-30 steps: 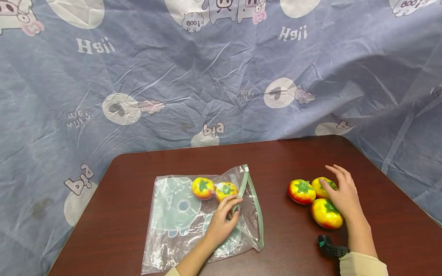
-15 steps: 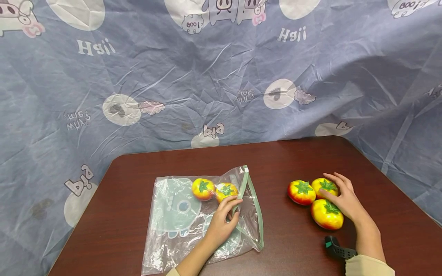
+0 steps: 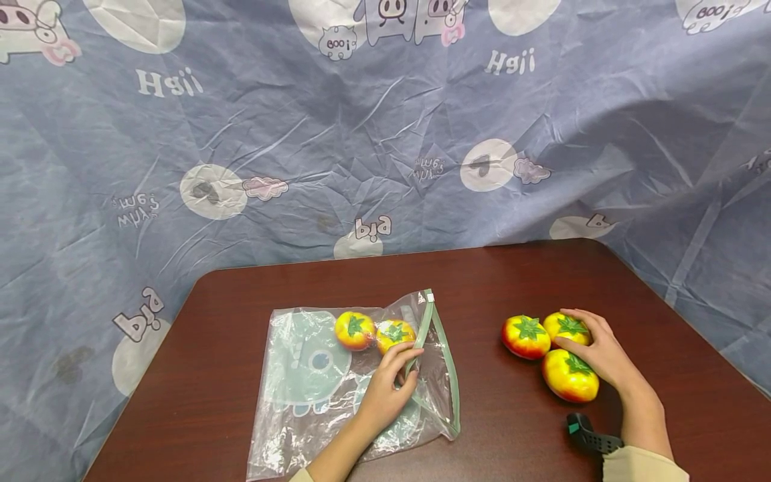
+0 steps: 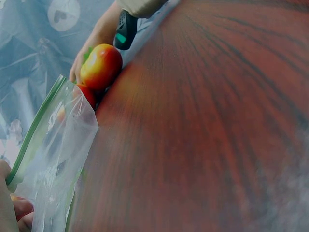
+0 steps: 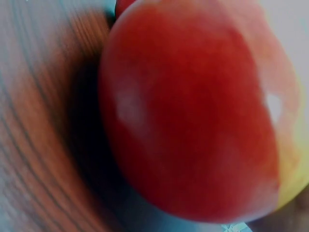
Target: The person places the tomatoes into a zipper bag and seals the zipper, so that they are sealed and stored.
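A clear zip bag (image 3: 289,428) with a pale green print and a green zip edge lies flat, its mouth parted toward the right. Two yellow-and-red tomatoes (image 3: 354,331) with green star-shaped tops are inside it. My left hand (image 3: 385,395) pinches the upper layer at the mouth. Three more such tomatoes sit grouped at the right. Round the back one (image 3: 561,323) my right hand (image 3: 602,351) has its thumb and fingers. The front tomato (image 3: 569,376) sits under the palm side, and the left tomato (image 3: 525,338) stands beside them. One tomato (image 5: 193,116) fills the right wrist view.
Everything lies on a dark red-brown wooden table (image 3: 482,281). A black wrist strap with a device (image 3: 590,435) sits at my right wrist. Behind the table hangs a blue printed cloth (image 3: 361,134). The white slider (image 3: 430,296) is at the bag's far corner.
My right hand has come down onto the back tomato, and its fingers and thumb have closed round it. The left hand and the bag have not moved.
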The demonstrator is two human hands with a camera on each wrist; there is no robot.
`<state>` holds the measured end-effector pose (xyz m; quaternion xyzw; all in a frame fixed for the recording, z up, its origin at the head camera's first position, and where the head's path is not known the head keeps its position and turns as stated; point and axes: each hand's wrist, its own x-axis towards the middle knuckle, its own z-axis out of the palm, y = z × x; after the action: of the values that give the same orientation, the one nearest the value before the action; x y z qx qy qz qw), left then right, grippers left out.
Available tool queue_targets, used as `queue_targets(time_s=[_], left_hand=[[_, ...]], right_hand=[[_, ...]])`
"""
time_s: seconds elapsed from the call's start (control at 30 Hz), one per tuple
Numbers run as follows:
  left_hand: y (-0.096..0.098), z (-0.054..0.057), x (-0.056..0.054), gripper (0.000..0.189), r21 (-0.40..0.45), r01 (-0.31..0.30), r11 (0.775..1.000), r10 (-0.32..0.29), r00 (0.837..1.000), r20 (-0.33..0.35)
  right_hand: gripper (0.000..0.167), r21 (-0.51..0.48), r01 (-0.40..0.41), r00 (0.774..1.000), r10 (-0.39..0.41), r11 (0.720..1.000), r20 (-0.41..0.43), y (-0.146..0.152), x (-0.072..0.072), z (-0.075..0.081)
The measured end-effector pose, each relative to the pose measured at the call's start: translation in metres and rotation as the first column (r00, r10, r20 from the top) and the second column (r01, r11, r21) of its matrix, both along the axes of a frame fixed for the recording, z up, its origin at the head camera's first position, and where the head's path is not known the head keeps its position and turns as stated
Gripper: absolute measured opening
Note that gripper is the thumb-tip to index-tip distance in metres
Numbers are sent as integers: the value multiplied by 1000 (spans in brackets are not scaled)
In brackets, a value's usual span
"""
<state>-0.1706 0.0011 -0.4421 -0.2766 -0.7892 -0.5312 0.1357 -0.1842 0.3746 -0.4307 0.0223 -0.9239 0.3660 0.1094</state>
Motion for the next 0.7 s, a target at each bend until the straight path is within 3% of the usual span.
queue_targets(time_s=[0.4, 0.7], left_hand=[[0, 0, 0, 36, 2, 0, 1000, 0, 1000, 11], [0, 0, 0, 36, 5, 2, 1000, -2, 1000, 5]], right_hand=[[59, 42, 27, 997, -30, 999, 77, -2, 1, 6], [60, 73, 56, 997, -60, 996, 57, -3, 3, 16]])
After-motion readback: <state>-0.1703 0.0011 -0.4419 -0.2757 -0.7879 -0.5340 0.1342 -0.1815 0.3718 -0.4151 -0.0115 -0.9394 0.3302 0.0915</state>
